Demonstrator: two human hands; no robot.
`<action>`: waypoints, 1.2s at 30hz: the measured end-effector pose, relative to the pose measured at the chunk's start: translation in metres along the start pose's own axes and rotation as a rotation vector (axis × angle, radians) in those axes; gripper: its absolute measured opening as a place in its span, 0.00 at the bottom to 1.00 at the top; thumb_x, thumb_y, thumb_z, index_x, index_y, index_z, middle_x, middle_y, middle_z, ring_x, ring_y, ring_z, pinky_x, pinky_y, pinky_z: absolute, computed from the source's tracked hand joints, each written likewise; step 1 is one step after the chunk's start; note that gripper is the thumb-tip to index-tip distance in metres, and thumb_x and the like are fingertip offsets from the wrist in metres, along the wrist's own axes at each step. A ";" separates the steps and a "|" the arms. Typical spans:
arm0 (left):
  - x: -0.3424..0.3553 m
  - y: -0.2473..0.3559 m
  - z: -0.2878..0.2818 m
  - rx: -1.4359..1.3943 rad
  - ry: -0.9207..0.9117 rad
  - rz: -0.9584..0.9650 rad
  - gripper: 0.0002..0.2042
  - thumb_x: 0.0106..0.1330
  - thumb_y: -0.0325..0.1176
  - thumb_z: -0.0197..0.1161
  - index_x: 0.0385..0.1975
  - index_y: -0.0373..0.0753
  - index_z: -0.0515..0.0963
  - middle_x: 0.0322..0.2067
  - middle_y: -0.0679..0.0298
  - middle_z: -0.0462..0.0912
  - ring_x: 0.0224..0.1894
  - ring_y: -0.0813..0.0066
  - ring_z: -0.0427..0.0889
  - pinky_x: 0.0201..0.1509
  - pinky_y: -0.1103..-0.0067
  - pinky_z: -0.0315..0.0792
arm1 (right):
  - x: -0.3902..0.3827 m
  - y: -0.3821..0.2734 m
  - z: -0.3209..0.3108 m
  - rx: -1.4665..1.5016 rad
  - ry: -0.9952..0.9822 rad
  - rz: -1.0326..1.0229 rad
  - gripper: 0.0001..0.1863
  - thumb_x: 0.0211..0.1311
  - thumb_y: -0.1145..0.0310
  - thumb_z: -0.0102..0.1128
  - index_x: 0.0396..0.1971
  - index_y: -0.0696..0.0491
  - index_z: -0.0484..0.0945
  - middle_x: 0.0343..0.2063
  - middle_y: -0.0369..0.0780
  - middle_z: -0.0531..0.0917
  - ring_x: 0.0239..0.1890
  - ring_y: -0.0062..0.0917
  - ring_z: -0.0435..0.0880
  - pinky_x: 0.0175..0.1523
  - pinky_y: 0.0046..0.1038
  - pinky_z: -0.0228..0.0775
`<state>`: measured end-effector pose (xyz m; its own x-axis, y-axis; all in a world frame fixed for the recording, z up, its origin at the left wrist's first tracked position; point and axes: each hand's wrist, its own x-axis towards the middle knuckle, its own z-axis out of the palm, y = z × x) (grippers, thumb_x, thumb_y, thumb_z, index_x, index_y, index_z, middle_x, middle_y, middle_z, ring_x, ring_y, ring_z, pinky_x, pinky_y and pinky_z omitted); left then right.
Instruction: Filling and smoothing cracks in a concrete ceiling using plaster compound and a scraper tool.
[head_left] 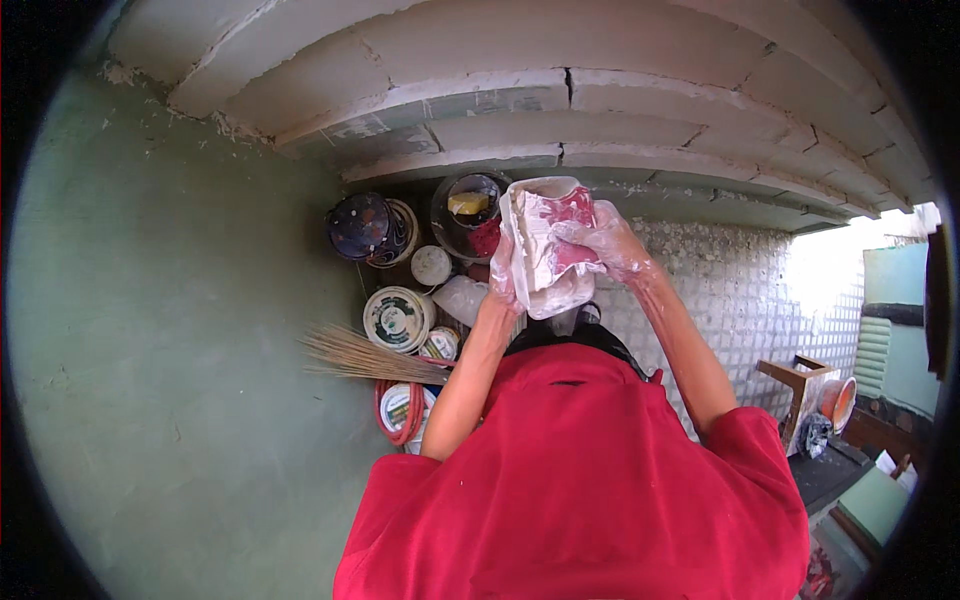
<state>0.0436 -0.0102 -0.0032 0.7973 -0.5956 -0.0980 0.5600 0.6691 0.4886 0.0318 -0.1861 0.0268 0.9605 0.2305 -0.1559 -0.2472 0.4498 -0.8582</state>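
Observation:
In front of me, above the feet, my left hand (503, 272) grips the left side of a white plastic tub (560, 303), its rim smeared with white paste. My right hand (612, 243), coated in the same paste, is closed on a red, paste-smeared piece (575, 208) over the tub's opening. Whether that piece is a cloth or a flat spreader I cannot tell. Thick white paste (538, 240) shows beside it. The right fingertips are partly hidden by the paste and the red piece.
Lidded buckets (398, 318) crowd the floor at left, beside a stick broom (370, 352) and a coiled red hose (402, 425). Behind them stands a basin (445, 222) holding a yellow sponge (468, 203). Stepped concrete (640, 95) overhangs ahead; a green wall (190, 330) rises at left. A wooden stool (800, 385) stands right.

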 end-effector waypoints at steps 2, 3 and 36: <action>0.002 0.008 -0.001 -0.044 -0.065 -0.019 0.37 0.63 0.58 0.54 0.65 0.39 0.56 0.60 0.55 0.68 0.58 0.59 0.72 0.63 0.65 0.67 | 0.003 0.004 0.003 0.001 0.001 0.014 0.14 0.57 0.73 0.64 0.43 0.61 0.78 0.35 0.35 0.82 0.34 0.16 0.80 0.40 0.22 0.76; 0.002 0.013 -0.004 -0.046 -0.041 -0.033 0.37 0.63 0.58 0.53 0.65 0.39 0.57 0.60 0.55 0.68 0.58 0.59 0.72 0.63 0.65 0.67 | 0.007 0.006 0.005 -0.005 -0.008 -0.006 0.14 0.57 0.73 0.64 0.43 0.60 0.78 0.35 0.35 0.82 0.34 0.16 0.80 0.40 0.22 0.76; -0.125 0.099 -0.112 -0.001 0.490 0.251 0.40 0.59 0.67 0.49 0.66 0.46 0.57 0.63 0.60 0.65 0.60 0.55 0.70 0.62 0.57 0.66 | 0.252 0.070 0.070 -0.533 1.368 -0.866 0.24 0.58 0.83 0.48 0.57 0.57 0.70 0.56 0.53 0.71 0.58 0.38 0.73 0.55 0.28 0.69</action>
<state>0.0245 0.1802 -0.0397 0.9179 -0.1411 -0.3708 0.3389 0.7648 0.5480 0.2476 -0.0361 -0.0382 0.2517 -0.8905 0.3789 0.1613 -0.3475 -0.9237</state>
